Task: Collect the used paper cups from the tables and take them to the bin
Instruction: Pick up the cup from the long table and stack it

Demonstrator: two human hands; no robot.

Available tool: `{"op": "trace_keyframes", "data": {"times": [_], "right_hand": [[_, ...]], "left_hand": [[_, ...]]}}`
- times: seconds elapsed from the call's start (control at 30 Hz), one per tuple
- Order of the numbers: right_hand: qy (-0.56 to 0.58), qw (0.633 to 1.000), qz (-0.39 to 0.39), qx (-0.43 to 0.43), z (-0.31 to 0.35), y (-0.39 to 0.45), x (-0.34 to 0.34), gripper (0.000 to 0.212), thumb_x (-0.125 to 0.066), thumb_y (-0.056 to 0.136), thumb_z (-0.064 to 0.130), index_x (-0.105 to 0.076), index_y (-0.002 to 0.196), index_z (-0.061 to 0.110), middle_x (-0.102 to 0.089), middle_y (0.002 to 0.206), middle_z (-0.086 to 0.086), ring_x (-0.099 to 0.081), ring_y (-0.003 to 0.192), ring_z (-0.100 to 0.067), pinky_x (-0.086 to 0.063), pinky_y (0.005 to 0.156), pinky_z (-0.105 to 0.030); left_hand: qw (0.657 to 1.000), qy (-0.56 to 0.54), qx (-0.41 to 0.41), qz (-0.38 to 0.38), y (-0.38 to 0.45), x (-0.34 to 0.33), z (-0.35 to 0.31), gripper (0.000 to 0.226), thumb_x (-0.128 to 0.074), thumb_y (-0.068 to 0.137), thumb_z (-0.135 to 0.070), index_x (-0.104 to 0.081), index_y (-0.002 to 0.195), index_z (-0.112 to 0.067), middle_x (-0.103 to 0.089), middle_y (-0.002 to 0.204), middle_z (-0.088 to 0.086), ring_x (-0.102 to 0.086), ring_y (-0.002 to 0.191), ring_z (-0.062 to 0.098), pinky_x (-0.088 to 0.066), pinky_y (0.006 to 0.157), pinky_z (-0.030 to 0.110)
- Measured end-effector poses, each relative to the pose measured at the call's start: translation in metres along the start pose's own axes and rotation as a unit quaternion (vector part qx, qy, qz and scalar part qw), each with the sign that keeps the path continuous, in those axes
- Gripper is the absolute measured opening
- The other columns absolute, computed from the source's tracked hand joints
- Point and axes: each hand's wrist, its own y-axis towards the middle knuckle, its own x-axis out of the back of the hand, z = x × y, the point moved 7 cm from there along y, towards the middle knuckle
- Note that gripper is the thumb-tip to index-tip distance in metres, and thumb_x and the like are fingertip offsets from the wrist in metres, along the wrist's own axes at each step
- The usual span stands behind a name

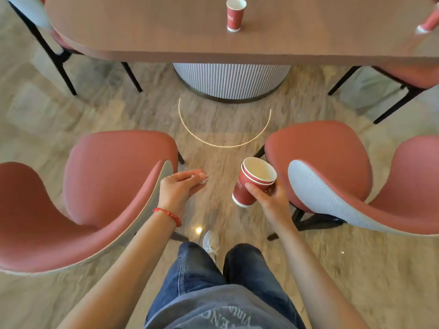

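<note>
Gripping nested red cups (251, 184), white-lined, in right hand (270, 200).

A single wide-angle camera sat on the person's head and looked forward and steeply down. The person's own jeans (202, 276) and shirt front filled the bottom edge, very close to the lens. Both forearms reached out from the lower corners toward mid-frame, where the left hand (180, 188) and right hand (270, 198) appeared near the camera. Two pink chairs (114, 176) flanked them on the floor (213, 129). The bench (166, 32) ran along the top edge, farthest away, its far right corner blurred and probably bent by the lens. No second view shared the scene.
</note>
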Motion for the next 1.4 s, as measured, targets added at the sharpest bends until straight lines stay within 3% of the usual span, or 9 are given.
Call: {"op": "trace_keyframes", "data": {"times": [0.2,0.3,0.53,0.73,0.87,1.07,1.4], "right_hand": [[0.013,0.999,-0.031,0.009,0.023,0.066,0.008,0.051,-0.079,0.060,0.039,-0.057,0.107,0.033,-0.065,0.109,0.013,-0.062,0.098,0.004,-0.049,0.075,-0.009],[0.007,0.999,-0.043,0.024,0.034,0.106,0.015,0.047,-0.083,0.064,0.029,-0.059,0.104,0.031,-0.067,0.105,0.012,-0.063,0.099,-0.001,-0.051,0.078,-0.013],[0.013,0.999,-0.025,0.042,0.073,0.215,0.025,0.062,-0.080,0.056,0.045,-0.059,0.111,0.027,-0.069,0.104,0.010,-0.065,0.098,-0.004,-0.050,0.075,-0.014],[-0.008,0.999,0.004,0.048,0.115,0.297,0.026,0.052,-0.080,0.060,0.038,-0.060,0.107,0.030,-0.070,0.099,0.015,-0.065,0.095,-0.002,-0.054,0.071,-0.019],[-0.012,0.999,0.010,0.050,0.134,0.341,0.018,0.061,-0.080,0.061,0.037,-0.056,0.116,0.025,-0.066,0.105,0.012,-0.064,0.093,0.003,-0.048,0.071,-0.009],[-0.014,0.999,0.017,0.049,0.157,0.410,-0.008,0.063,-0.079,0.058,0.041,-0.055,0.115,0.028,-0.066,0.109,0.010,-0.063,0.097,0.000,-0.048,0.075,-0.012],[-0.003,0.997,-0.005,0.072,0.215,0.525,-0.053,0.057,-0.077,0.066,0.027,-0.055,0.118,0.021,-0.066,0.106,0.012,-0.064,0.097,0.000,-0.050,0.076,-0.014]], "left_hand": [[1.000,0.000,-0.014,-0.006,0.060,-0.019,-0.033,0.005,-0.072,0.074,0.000,-0.073,0.079,0.000,-0.074,0.082,0.013,-0.072,0.082,0.020,-0.054,0.067,0.018],[1.000,-0.020,-0.002,-0.011,0.088,-0.036,-0.045,0.003,-0.072,0.072,0.001,-0.073,0.073,-0.002,-0.075,0.079,0.011,-0.072,0.080,0.020,-0.054,0.065,0.018],[0.999,-0.011,-0.006,-0.034,0.158,-0.095,-0.092,0.003,-0.069,0.075,0.003,-0.070,0.077,0.001,-0.075,0.073,0.005,-0.072,0.070,0.015,-0.058,0.063,0.023],[0.999,-0.033,-0.012,-0.039,0.205,-0.140,-0.137,0.004,-0.069,0.077,0.001,-0.070,0.080,-0.001,-0.074,0.070,0.004,-0.071,0.069,0.010,-0.057,0.060,0.020],[0.998,-0.031,-0.006,-0.049,0.236,-0.149,-0.154,0.004,-0.070,0.076,-0.002,-0.071,0.079,-0.004,-0.075,0.073,0.004,-0.071,0.072,0.011,-0.057,0.058,0.021],[0.997,-0.056,-0.007,-0.052,0.307,-0.161,-0.185,0.005,-0.068,0.076,0.005,-0.069,0.075,0.001,-0.073,0.069,0.006,-0.071,0.070,0.014,-0.055,0.062,0.017],[0.999,-0.022,-0.025,-0.033,0.419,-0.193,-0.280,0.004,-0.069,0.076,0.005,-0.068,0.077,0.000,-0.068,0.087,0.016,-0.068,0.077,0.019,-0.056,0.066,0.019]]}}
